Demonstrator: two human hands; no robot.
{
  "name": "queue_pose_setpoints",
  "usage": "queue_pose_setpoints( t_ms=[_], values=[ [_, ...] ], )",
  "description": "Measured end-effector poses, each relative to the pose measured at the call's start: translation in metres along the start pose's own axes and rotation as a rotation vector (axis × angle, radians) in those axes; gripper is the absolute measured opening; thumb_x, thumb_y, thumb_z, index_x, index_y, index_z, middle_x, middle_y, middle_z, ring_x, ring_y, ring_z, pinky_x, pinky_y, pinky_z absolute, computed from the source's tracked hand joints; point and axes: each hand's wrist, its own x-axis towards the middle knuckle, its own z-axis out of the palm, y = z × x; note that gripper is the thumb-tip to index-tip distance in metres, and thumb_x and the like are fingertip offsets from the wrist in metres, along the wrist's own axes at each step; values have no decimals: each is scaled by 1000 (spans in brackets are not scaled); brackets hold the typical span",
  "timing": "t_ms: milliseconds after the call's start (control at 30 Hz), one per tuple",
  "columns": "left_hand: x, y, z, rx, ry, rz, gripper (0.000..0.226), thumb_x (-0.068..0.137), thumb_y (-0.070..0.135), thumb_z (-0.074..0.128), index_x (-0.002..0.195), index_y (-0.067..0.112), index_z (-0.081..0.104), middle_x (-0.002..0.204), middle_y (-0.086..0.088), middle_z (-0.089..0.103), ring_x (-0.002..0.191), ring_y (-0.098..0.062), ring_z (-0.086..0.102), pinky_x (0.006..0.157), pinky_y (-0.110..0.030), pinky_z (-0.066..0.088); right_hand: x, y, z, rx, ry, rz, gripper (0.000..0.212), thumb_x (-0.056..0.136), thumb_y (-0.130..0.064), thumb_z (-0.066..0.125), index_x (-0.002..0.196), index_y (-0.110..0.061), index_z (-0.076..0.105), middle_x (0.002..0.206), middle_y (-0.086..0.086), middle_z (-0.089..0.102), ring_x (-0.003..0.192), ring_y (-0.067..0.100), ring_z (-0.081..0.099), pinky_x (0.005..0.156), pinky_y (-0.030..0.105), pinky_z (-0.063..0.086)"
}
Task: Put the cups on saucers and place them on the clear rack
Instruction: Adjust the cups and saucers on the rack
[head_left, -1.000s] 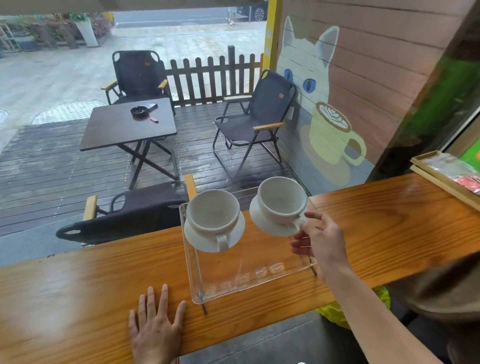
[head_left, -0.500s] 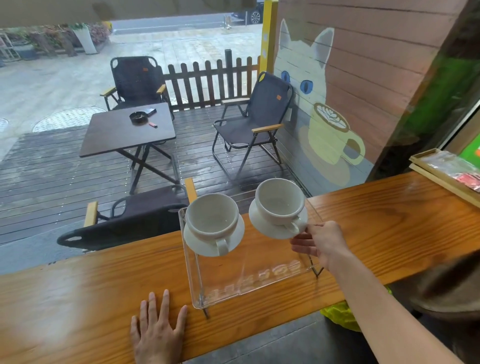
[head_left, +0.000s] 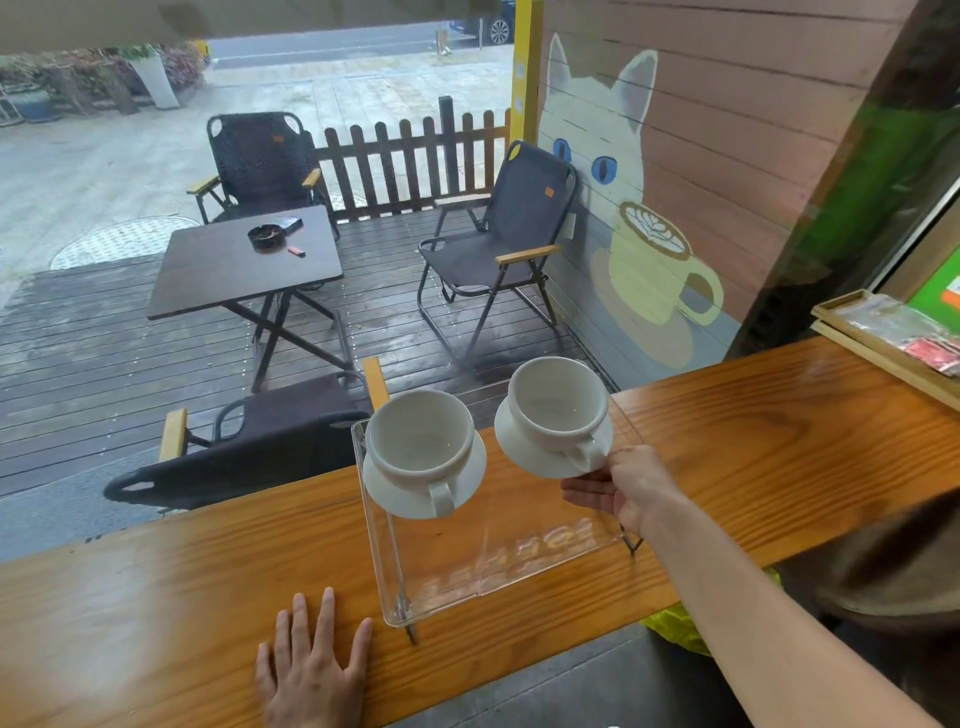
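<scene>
A clear rack (head_left: 498, 566) stands on the wooden counter (head_left: 753, 447). On its left side a white cup (head_left: 418, 444) rests on a white saucer (head_left: 415, 493), handle towards me. Towards the rack's right side a second white cup (head_left: 558, 405) sits on its saucer (head_left: 530, 452). My right hand (head_left: 626, 488) holds that saucer's near edge by the cup's handle. Whether this saucer rests on the rack top or is just above it I cannot tell. My left hand (head_left: 311, 670) lies flat on the counter, fingers spread, left of the rack's near corner.
A wooden tray (head_left: 878, 343) with packets lies on the counter at the far right. Beyond the counter is a deck with a dark folding table (head_left: 244, 270) and black chairs (head_left: 498, 234). A painted wall (head_left: 675, 156) rises at the right.
My right hand with the second cup and saucer has stayed at the rack's right side, shifting only slightly. My left hand remains flat on the counter.
</scene>
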Motion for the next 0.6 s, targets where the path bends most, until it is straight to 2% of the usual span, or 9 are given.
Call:
queue_pose_setpoints(
  t_ms=[67,100,167,200,467,600],
  values=[
    [-2,2,-3,-5,7,10,79,76,78,13,145,39,21,159,4,15,147,-15,12,119,-38,6,1,1,1,9,30,-16,25,92,7,35,101,10,58,71,25,65,57,34,66,42,36,57],
    [-3,2,-5,-17,22,14,97,63,84,-4,143,38,23,159,3,18,146,-16,14,119,-38,6,1,1,1,12,42,-22,26,92,7,33,103,10,57,71,25,65,56,33,66,41,36,57],
    [-2,3,-7,-35,30,10,130,37,83,-33,143,36,26,158,1,21,146,-18,17,118,-37,6,1,1,2,16,60,-35,28,92,7,31,105,10,55,71,25,64,55,33,66,41,35,57],
    [-1,4,-8,-46,28,6,137,33,81,-38,143,35,28,158,0,22,146,-18,18,118,-38,6,1,0,3,17,69,-43,29,93,7,29,106,10,54,71,25,64,55,33,65,40,35,56],
    [-5,9,-17,-59,2,8,141,31,83,-37,142,31,32,157,-3,24,145,-21,20,118,-40,7,0,0,0,33,107,-61,25,93,7,29,99,6,53,69,23,62,55,33,64,39,36,56],
    [-6,9,-16,-49,26,6,140,32,83,-36,142,30,33,157,-3,25,145,-21,21,119,-40,8,-1,1,-3,6,108,-57,21,91,8,38,98,9,57,68,23,64,55,31,66,41,35,57]
  ],
)
